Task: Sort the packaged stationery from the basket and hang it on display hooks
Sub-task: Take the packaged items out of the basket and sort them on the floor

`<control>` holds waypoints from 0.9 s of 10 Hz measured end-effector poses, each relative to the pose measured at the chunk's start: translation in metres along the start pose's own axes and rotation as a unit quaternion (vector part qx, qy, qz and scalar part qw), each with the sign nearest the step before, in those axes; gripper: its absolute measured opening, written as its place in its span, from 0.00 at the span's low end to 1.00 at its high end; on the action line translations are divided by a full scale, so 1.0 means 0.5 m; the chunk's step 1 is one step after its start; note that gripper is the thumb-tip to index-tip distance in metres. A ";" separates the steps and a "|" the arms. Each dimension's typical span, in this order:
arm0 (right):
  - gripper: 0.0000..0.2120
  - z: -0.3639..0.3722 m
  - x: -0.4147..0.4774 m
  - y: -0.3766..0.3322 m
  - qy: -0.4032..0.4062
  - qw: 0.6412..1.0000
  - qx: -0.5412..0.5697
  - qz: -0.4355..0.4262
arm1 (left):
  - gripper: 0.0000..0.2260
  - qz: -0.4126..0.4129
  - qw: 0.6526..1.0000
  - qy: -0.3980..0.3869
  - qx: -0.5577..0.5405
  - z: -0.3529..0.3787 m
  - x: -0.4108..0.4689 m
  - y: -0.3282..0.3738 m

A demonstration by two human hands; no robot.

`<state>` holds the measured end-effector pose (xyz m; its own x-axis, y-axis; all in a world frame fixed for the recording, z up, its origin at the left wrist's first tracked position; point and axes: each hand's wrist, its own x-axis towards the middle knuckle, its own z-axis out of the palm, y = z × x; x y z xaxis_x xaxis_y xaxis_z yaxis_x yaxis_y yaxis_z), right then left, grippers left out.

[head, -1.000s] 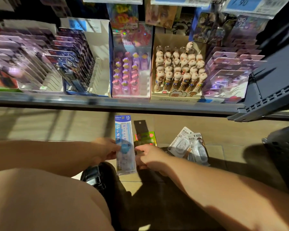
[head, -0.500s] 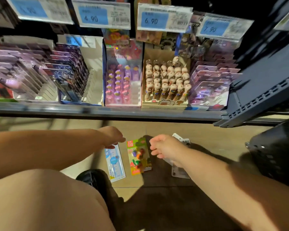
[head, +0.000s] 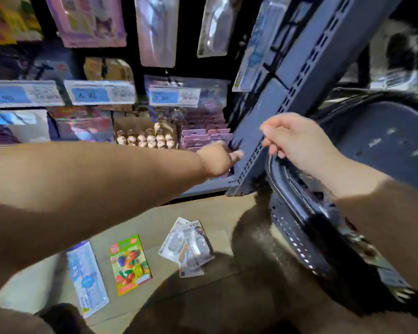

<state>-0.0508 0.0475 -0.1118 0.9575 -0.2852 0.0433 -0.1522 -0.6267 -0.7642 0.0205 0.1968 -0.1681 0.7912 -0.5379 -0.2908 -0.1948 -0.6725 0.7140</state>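
Head view: the person is crouching at a stationery rack, both arms stretched to the right toward the dark basket (head: pixel 292 235), which is standing on the floor (head: pixel 155 220) beside the grey shelf upright (head: pixel 258 131). The right hand (head: pixel 297 141) is hovering over the basket's rim, fingers loosely curled with nothing visible in them. The left hand (head: pixel 219 160) is lying against the upright, thumb out. Its fingers are hidden, so I cannot tell whether they are apart or together.

The step in hand is probably fetching the next pack. It would go best with one hand steadying the basket while the other is lifting a single pack by its card edge, leaving the hang-hole free, then laying it with its like. What is lying inside the basket is too dark to tell.

Three sorts are lying on the floor at near left, well apart from the basket. There is a long blue pack (head: pixel 87 277) leftmost and a green card of bright fruit-shaped pieces (head: pixel 129 263) just right of it. Further right is an overlapping pile of clear blister packs (head: pixel 187 247). All are lying flat, and none of them is hanging yet.
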 end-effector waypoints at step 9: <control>0.39 -0.273 -0.261 0.743 -0.078 0.869 -0.193 0.449 | 0.32 0.082 0.985 0.145 -0.047 0.248 0.045 0.178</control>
<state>-0.2659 -0.2471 -0.3136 0.4266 -0.7028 -0.5693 -0.8974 -0.4072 -0.1697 -0.0510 0.0620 -0.1902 0.8882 -0.4591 0.0171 -0.2899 -0.5314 0.7960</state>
